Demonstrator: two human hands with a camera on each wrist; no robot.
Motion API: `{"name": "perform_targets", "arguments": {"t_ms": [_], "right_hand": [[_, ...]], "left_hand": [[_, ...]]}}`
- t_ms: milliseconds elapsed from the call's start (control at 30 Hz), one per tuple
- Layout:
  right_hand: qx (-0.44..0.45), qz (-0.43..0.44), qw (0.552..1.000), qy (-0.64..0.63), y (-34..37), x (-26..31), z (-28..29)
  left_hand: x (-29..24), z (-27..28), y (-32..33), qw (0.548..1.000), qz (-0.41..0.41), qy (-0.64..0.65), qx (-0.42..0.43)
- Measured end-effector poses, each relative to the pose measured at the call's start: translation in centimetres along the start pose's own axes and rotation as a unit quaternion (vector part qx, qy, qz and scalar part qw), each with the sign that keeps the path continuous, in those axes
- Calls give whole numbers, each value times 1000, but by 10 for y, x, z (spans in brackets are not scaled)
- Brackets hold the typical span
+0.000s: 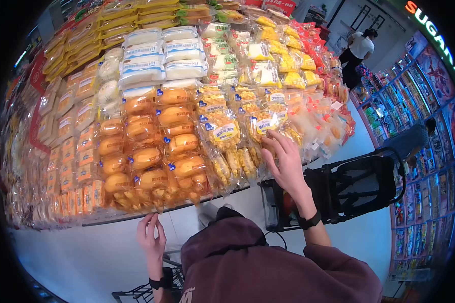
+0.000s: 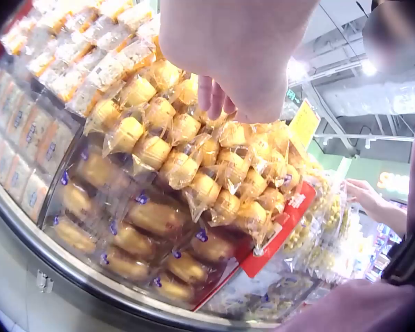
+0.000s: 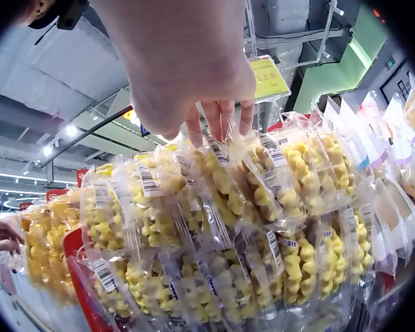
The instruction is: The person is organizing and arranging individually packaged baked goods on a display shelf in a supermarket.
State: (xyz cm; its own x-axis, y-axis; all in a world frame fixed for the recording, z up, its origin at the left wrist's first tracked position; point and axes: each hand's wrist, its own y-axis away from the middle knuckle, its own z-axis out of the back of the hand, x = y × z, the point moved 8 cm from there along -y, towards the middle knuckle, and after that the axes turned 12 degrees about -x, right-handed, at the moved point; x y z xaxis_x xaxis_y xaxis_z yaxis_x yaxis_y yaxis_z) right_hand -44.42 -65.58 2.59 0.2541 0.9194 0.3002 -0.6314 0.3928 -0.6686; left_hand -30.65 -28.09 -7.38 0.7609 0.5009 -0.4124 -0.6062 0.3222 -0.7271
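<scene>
My right hand (image 1: 287,164) reaches over the bags of yellow waffles (image 1: 226,132). Its fingers are spread and slightly bent, and the fingertips (image 3: 218,124) are right at the top edge of the upper row of clear waffle bags (image 3: 228,187) in the right wrist view. The waffles stand on edge in two tiers, barcodes on their wrappers. Low at the display's front edge, my left hand (image 1: 150,236) has loosely bent fingers and holds nothing. It is nearest the orange bagged buns (image 1: 151,179); in the left wrist view its fingers (image 2: 209,97) overlap the piled buns.
White bread packs (image 1: 142,58) lie behind the buns, with yellow snack bags (image 1: 293,60) to their right. A black folding cart (image 1: 354,189) stands to my right, and a wire trolley (image 1: 151,288) is below. A person (image 1: 361,50) stands by the shelves at the far right.
</scene>
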Motion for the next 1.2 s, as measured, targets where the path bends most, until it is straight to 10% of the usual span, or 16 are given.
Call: {"name": "perform_targets", "arguments": {"t_ms": [233,800,900,1200], "right_hand": [[-152,-11,988,-31,20,12,10],[-57,92,988,-107,37,37,2],[50,111,987,-106,49,33,-25],[-4,81,996,-21,40,51,-29]], "left_hand": [[16,-17,-9,995,84,-37,49],[-27,-8,-13,991,112,-64,28],[-18,-10,-1,987,129,-53,78],[43,20,-14,991,111,-36,71]]}}
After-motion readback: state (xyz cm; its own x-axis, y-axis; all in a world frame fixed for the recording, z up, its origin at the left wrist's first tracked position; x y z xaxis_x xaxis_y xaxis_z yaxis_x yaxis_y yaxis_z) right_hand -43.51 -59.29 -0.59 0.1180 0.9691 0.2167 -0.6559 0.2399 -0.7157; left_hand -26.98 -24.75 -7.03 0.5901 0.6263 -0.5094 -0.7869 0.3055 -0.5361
